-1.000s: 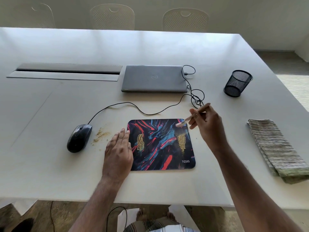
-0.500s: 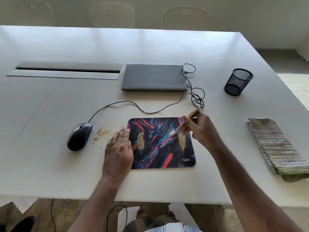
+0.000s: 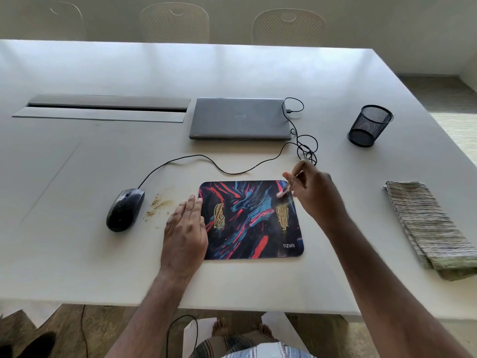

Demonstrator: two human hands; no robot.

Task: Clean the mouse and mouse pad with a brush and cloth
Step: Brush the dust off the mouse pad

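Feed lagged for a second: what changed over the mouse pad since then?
The right hand, holding the brush throughout, swept its bristles in over the mouse pad, then back toward the far right corner. Left hand stayed flat on the pad's left edge; mouse, crumbs and cloth unmoved.

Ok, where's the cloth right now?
In the head view the cloth lies folded near the table's right edge, right of the mouse pad, untouched.

Mouse [image 3: 125, 209]: black, left of pad.
Mouse pad [image 3: 251, 219]: colourful, flat, crumbs.
Brush [image 3: 289, 182]: blurred, apparently touching pad.
Cloth [image 3: 432, 228]: folded, far right.
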